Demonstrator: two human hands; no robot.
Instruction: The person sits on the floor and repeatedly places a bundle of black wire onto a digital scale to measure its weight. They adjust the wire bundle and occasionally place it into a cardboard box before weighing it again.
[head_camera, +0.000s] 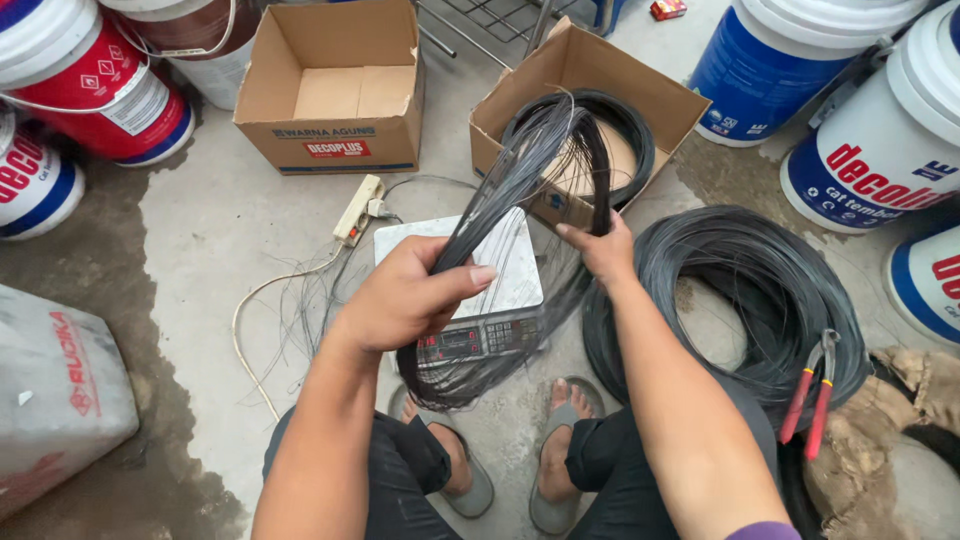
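Far left I see paint buckets (85, 70) and an empty cardboard box (335, 95), well out of the way. My left hand (405, 300) is closed around a loop of thin dark wire (520, 200), holding the bundle above the digital scale (475, 290), seemingly to keep the strands together. My right hand (605, 250) pinches the loop's other side, keeping it open. Behind is a second box (585, 110) with more coiled wire; right lies a large wire coil (740, 290), red-handled pliers (810, 390) resting on it within reach
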